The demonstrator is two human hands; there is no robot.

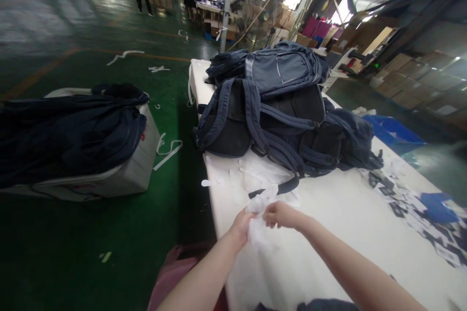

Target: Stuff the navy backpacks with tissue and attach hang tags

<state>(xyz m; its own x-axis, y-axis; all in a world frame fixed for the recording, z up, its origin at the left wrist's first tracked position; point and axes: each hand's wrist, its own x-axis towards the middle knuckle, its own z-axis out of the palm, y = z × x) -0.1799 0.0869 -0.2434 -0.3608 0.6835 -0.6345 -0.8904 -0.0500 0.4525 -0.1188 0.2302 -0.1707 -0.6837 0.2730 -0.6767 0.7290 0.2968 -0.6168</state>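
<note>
While the left hand (241, 226) grips thin, crumpled white material (260, 238) near the table's (328, 218) left edge, the right hand (282, 215) curls beside it, its hold unclear. Handling the loose folds seems underway; separating them would call for light fingertips, nearer than the backpacks (280, 70).

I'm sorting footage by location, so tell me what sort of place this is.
Probably a bag factory or packing workshop: backpacks lie piled on a long white table, loose tags are strewn along its edge, and cardboard boxes are stacked behind.
</note>
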